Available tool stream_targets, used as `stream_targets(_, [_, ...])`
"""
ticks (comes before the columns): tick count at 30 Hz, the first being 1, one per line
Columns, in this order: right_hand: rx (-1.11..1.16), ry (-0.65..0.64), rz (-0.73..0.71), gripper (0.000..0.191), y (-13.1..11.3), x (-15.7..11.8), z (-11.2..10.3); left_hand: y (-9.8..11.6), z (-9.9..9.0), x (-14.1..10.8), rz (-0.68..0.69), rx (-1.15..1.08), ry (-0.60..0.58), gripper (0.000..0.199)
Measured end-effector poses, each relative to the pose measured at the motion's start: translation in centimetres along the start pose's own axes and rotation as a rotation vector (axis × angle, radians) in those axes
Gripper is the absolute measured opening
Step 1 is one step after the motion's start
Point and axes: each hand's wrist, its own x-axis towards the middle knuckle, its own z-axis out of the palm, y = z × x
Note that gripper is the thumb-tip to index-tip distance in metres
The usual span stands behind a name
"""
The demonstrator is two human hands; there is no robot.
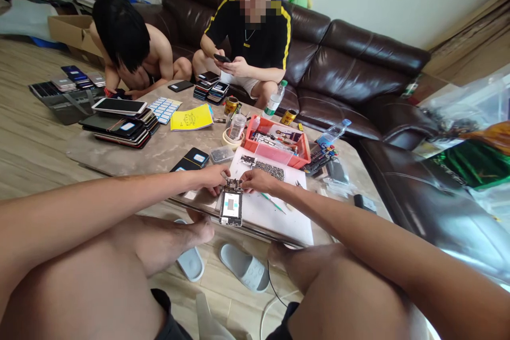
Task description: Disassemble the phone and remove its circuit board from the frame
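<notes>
An opened phone (231, 207) lies at the near edge of the table, its inner parts and pale battery area facing up. My left hand (215, 178) grips its upper left corner, thumb and fingers closed. At the upper right corner, the bent fingers of my right hand (257, 179) are pinched on the phone; fine details between the fingertips are too small to make out. Under my right hand is a white work sheet (295, 212), which carries a green thin tool (273, 203) and a patch of small dark parts (270, 171).
A red bin of tools (277, 156) stands beyond the sheet, near a water bottle (274, 100). Stacked phones and tablets (119, 130) and a yellow booklet (192, 118) lie leftward. Two people sit opposite, one holding a phone (222, 58). Slippers (245, 268) lie below.
</notes>
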Motion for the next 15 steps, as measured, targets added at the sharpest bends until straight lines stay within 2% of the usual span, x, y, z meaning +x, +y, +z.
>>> stream_targets(4, [-0.15,0.092,-0.037,0.021,-0.6,-0.1,0.2,0.0,0.0,0.0,-0.018,-0.017,-0.002,0.043])
stream_targets(7, [-0.221,0.149,-0.071,0.025,-0.9,-0.6,-0.5,0.1,0.0,0.1,-0.031,-0.025,0.0,0.041])
stream_targets(10, [-0.233,0.184,-0.08,0.015,-0.8,-1.6,-1.9,0.2,0.1,0.4,-0.044,-0.028,0.006,0.033])
stream_targets(12, [-0.209,0.174,-0.069,0.007,-0.5,-2.4,-2.8,0.3,0.2,0.6,-0.051,-0.023,0.014,0.028])
stream_targets(15, [-0.129,0.09,-0.028,0.021,0.3,-3.7,-2.8,0.4,0.5,0.6,-0.056,-0.005,0.03,0.026])
